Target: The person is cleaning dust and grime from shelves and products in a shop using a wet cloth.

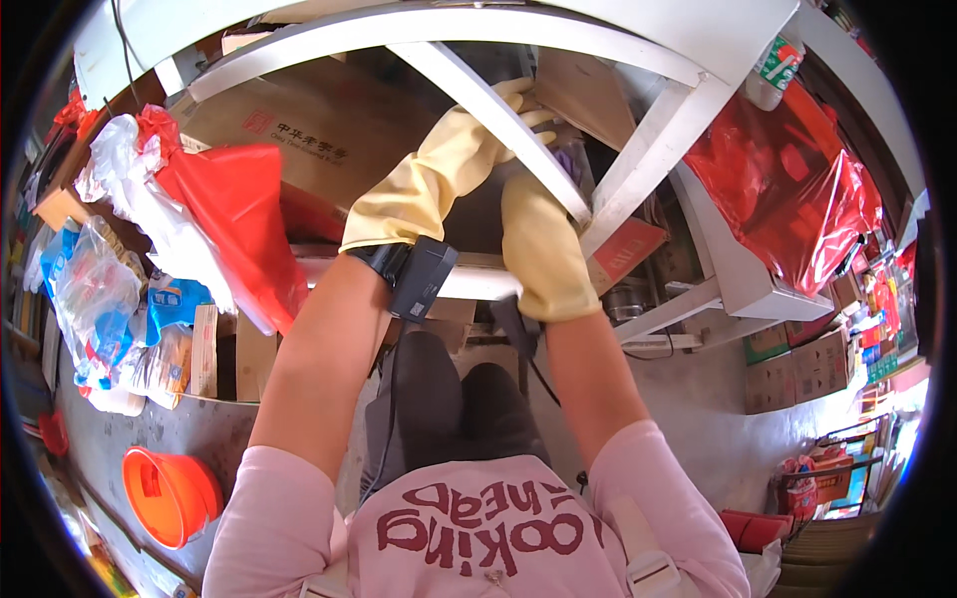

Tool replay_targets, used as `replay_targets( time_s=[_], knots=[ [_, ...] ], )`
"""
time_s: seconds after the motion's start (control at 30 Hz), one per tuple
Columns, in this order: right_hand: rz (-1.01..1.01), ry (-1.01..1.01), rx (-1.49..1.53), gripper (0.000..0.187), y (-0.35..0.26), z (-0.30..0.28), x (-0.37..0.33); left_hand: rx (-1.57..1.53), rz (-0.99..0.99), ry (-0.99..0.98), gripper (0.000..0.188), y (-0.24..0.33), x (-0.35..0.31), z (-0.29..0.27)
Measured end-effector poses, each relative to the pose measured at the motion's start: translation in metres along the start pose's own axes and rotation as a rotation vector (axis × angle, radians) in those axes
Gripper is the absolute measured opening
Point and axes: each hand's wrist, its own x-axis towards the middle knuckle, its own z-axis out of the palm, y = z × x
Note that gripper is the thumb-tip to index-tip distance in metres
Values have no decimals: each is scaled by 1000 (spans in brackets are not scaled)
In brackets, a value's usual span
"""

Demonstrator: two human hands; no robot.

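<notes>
Both my hands wear yellow rubber gloves and reach under a white frame (638,164) into a shelf space. My left hand (503,125) is stretched forward, its fingers spread, partly crossed by a slanting white bar (488,105). Close beside it is my right hand (531,189), its fingers mostly hidden behind that bar. Something purple and crumpled, perhaps a cloth (568,157), shows just past the right hand; whether it is held cannot be made out. A large brown cardboard box (329,125) lies left of my hands, and a brown board (583,95) leans beyond them.
Red and white plastic bags (234,204) hang at the left, above clear and blue bags (95,289). An orange bucket (169,496) stands on the floor. At right are a red plastic bag (788,179), a red box (628,247), metal pots (628,299) and cartons (797,374).
</notes>
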Motion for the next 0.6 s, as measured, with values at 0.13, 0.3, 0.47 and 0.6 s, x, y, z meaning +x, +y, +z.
replay_targets(
  time_s=[0.13,0.3,0.47,0.6],
  knots=[
    [19,-137,40,19,8,-10,-52,-162,13,29,50,-13,12,-7],
    [-270,159,348,29,50,-78,-140,-81,30,36,46,-9,16,-9],
    [-549,303,711,40,118,-70,-179,260,32,28,50,-5,-8,-9],
    [187,401,1462,30,149,-76,-170,-29,-21,-89,51,-6,7,-11]
  ],
)
